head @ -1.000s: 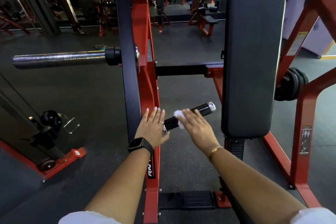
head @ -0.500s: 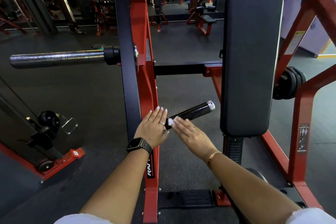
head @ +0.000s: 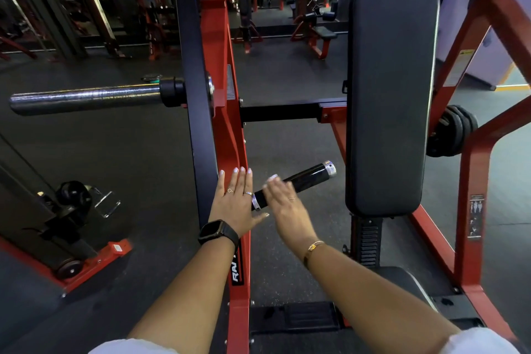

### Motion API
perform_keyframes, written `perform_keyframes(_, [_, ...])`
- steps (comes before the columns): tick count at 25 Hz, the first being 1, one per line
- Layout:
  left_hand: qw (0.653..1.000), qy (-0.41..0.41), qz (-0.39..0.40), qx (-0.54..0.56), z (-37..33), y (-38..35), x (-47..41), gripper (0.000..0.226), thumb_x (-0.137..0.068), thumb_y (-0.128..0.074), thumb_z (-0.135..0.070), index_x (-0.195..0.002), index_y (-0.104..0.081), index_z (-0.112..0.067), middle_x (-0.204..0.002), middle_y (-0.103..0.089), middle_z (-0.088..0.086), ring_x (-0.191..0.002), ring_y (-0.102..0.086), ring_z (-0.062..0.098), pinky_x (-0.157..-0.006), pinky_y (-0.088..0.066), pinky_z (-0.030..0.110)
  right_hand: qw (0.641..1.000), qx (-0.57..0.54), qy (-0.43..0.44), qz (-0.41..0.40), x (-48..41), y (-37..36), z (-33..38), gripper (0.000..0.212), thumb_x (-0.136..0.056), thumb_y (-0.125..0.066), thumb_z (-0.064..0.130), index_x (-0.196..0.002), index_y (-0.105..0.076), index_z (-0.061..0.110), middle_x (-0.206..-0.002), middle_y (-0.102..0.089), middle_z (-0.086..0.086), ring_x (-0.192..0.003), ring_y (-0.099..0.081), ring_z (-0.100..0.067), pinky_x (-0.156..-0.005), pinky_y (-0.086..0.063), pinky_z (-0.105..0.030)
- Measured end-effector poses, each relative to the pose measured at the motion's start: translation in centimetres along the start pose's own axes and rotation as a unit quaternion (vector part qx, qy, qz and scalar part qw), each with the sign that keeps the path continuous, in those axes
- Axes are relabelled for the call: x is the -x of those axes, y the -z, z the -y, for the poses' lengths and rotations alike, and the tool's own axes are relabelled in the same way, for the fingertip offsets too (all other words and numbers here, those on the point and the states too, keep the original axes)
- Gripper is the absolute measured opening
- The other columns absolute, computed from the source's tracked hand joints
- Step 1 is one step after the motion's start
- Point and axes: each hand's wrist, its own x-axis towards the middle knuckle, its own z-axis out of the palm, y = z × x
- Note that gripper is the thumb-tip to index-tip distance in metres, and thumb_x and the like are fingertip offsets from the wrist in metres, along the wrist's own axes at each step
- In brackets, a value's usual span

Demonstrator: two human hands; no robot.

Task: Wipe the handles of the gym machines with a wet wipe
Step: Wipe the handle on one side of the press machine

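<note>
Left hand [head: 235,204] flat on the red upright [head: 227,129] beside the handle [head: 310,174] steadies me; right hand [head: 284,205], fingers straight, presses my wet wipe [head: 273,177] onto it.

Dark speckled rubber floor [head: 120,169] from wall to wall, matte under dim light. Far left, a row of tall racks [head: 86,8] in red and black, partly lost in shadow. Further back, a flat bench [head: 323,34] on red legs. At right, a pale lilac wall [head: 488,63] with a yellow stripe [head: 510,77] along its foot, the brightest part of the room. Low at left, the red base [head: 94,261] of a neighbouring black machine, on small wheels.
</note>
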Motion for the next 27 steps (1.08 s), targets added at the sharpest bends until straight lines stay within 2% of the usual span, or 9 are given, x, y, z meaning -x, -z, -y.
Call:
perform_keyframes(3, [1.000,0.010,0.006,-0.002,0.0,0.2,-0.1,0.094,-0.091,-0.030,-0.063,-0.149,0.008,0.000,-0.160,-0.003,0.016,-0.148,0.003,0.027,-0.113,0.016,0.048,0.997,-0.034,0.046,0.044,-0.5,-0.1,2.2,0.054,-0.073,-0.060,-0.006,-0.127,-0.056,-0.002,-0.131,-0.057,-0.018,-0.127,-0.050,-0.029,-0.110,-0.027,-0.043])
perform_keyframes(5, [1.000,0.013,0.013,-0.002,-0.1,0.4,-0.2,0.097,-0.090,-0.028,-0.068,-0.149,0.007,0.001,-0.159,-0.003,0.017,-0.148,0.003,0.028,-0.112,0.016,0.048,0.997,0.024,0.064,0.037,-0.8,0.1,0.3,0.057,-0.070,-0.065,-0.002,-0.127,-0.058,0.001,-0.128,-0.060,-0.015,-0.123,-0.054,-0.027,-0.110,-0.031,-0.041])
perform_keyframes(8, [1.000,0.014,0.020,-0.010,-0.2,0.3,-0.3,0.100,-0.089,-0.026,-0.071,-0.148,0.011,0.000,-0.159,-0.001,0.017,-0.148,0.004,0.028,-0.112,0.016,0.048,0.997,0.060,-0.033,0.022,-1.7,0.9,-2.5,0.064,-0.058,-0.080,-0.002,-0.120,-0.062,-0.001,-0.118,-0.064,-0.016,-0.114,-0.060,-0.028,-0.109,-0.030,-0.042])
perform_keyframes(10, [1.000,0.010,0.020,-0.011,-0.3,0.4,-0.3,0.097,-0.090,-0.025,-0.069,-0.148,0.010,0.000,-0.159,-0.002,0.017,-0.148,0.003,0.028,-0.113,0.015,0.047,0.998,0.053,-0.034,0.025,-2.0,0.9,-1.2,0.060,-0.055,-0.083,-0.001,-0.112,-0.067,0.000,-0.111,-0.067,-0.015,-0.108,-0.063,-0.028,-0.105,-0.035,-0.041])
perform_keyframes(13, [1.000,0.002,0.011,-0.010,-0.3,0.5,-0.2,0.088,-0.093,-0.026,-0.061,-0.150,0.003,0.000,-0.159,-0.006,0.017,-0.148,0.000,0.028,-0.116,0.008,0.045,0.997,0.005,0.063,0.037,-0.6,0.1,1.5,0.056,-0.061,-0.077,-0.001,-0.116,-0.066,0.002,-0.118,-0.065,-0.014,-0.113,-0.061,-0.027,-0.104,-0.039,-0.038])
perform_keyframes(17, [1.000,-0.021,0.010,-0.002,-0.3,0.5,-0.1,0.088,-0.094,-0.021,-0.064,-0.148,0.010,-0.002,-0.160,-0.002,0.015,-0.148,0.002,0.026,-0.118,0.003,0.043,0.992,0.044,0.120,0.024,0.2,0.8,-3.1,0.048,-0.081,-0.057,0.001,-0.129,-0.056,0.004,-0.133,-0.057,-0.013,-0.125,-0.052,-0.027,-0.109,-0.037,-0.042])
perform_keyframes(20, [1.000,-0.021,0.013,-0.001,-0.3,0.4,-0.1,0.088,-0.093,-0.017,-0.066,-0.143,0.018,-0.002,-0.160,0.001,0.014,-0.148,0.005,0.025,-0.117,0.006,0.043,0.997,0.056,0.034,-0.028,-0.2,2.1,-7.0,0.050,-0.083,-0.039,-0.004,-0.129,-0.056,0.002,-0.129,-0.059,-0.015,-0.124,-0.053,-0.031,-0.112,-0.030,-0.043])
perform_keyframes(24, [0.999,-0.021,0.025,0.003,-0.3,0.4,-0.3,0.088,-0.093,-0.017,-0.066,-0.144,0.018,-0.003,-0.160,0.001,0.014,-0.148,0.006,0.025,-0.117,0.006,0.043,0.988,0.037,-0.139,-0.054,-0.8,2.6,-8.2,0.066,-0.067,-0.063,-0.024,-0.129,-0.054,-0.003,-0.125,-0.060,-0.018,-0.123,-0.052,-0.036,-0.111,-0.027,-0.049])
perform_keyframes(27, [1.000,-0.021,0.019,0.003,-0.3,0.4,-0.2,0.089,-0.093,-0.019,-0.066,-0.147,0.013,-0.003,-0.160,-0.001,0.015,-0.148,0.004,0.026,-0.117,0.005,0.044,0.996,-0.006,-0.075,-0.049,-0.4,1.7,-4.6,0.072,-0.059,-0.062,-0.024,-0.128,-0.055,-0.002,-0.125,-0.059,-0.017,-0.120,-0.053,-0.034,-0.101,-0.044,-0.050])
